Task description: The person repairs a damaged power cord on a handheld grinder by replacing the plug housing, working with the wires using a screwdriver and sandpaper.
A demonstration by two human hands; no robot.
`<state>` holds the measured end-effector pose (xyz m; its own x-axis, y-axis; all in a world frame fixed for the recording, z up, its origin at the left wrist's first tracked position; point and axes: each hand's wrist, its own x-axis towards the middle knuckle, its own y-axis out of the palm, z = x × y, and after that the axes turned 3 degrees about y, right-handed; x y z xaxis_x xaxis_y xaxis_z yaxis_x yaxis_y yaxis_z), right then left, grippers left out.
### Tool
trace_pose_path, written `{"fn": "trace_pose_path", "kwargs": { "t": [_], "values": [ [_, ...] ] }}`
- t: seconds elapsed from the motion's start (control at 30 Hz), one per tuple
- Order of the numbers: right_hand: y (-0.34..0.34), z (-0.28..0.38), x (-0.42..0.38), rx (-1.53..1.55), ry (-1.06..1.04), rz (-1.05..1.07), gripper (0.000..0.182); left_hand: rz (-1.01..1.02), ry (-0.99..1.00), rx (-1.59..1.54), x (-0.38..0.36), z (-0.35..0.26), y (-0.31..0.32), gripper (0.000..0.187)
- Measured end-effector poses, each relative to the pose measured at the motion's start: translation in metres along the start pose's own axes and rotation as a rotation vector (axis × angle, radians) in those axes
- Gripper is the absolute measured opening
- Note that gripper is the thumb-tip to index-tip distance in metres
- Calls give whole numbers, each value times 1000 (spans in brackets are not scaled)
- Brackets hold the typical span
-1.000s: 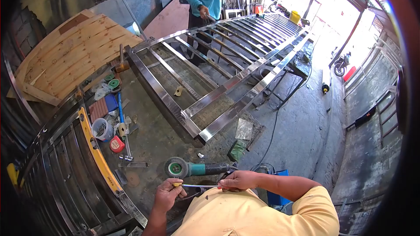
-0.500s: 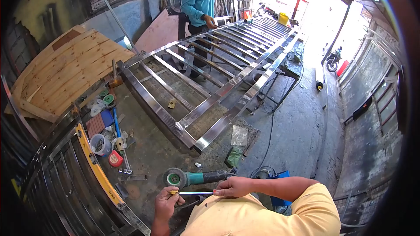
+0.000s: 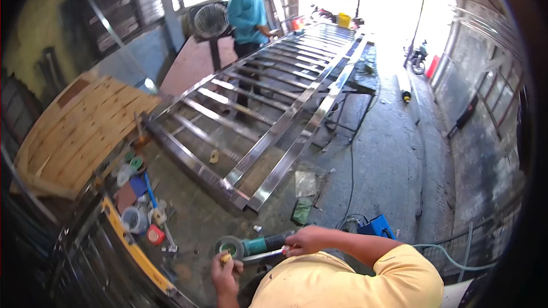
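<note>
My left hand (image 3: 225, 274) is closed on a small yellow piece (image 3: 226, 258) at the bottom centre. Fingers of my right hand (image 3: 302, 241) pinch the red end of a thin whitish rod (image 3: 262, 255), which stretches toward my left hand. Just beyond both hands lies a green and black angle grinder (image 3: 255, 246), its disc to the left. Whether the rod joins the yellow piece is hard to tell.
A long shiny metal frame (image 3: 267, 140) fills the middle. Beside it stands a person in teal (image 3: 246, 14). A yellow level (image 3: 134, 245), tape measure (image 3: 155, 234) and wooden panel (image 3: 85, 131) are left; a blue box (image 3: 377, 227) is right.
The view has shifted, putting the metal frame lower and further left. My hands still hold the yellow piece and the rod. The person in teal now has the forearm bent, hand near the waist.
</note>
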<state>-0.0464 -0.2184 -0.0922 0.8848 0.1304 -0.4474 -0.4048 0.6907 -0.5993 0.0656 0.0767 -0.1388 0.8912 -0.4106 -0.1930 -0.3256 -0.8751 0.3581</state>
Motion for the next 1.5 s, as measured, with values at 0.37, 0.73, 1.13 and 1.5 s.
{"fn": "trace_pose_path", "kwargs": {
  "t": [0.37, 0.73, 1.13, 1.5],
  "values": [
    [21, 39, 19, 781, 139, -370, 22, 349, -41, 554, -2, -3, 87, 63],
    [42, 22, 39, 1215, 168, -267, 13, 342, -366, -31, 4, 19, 66, 59],
    [9, 57, 5, 313, 238, -356, 24, 151, -33, -379, 15, 38, 61, 32],
    [-33, 60, -72, -60, 161, -377, 28, 186, -53, -306, 27, 35, 52, 34]
  ]
}}
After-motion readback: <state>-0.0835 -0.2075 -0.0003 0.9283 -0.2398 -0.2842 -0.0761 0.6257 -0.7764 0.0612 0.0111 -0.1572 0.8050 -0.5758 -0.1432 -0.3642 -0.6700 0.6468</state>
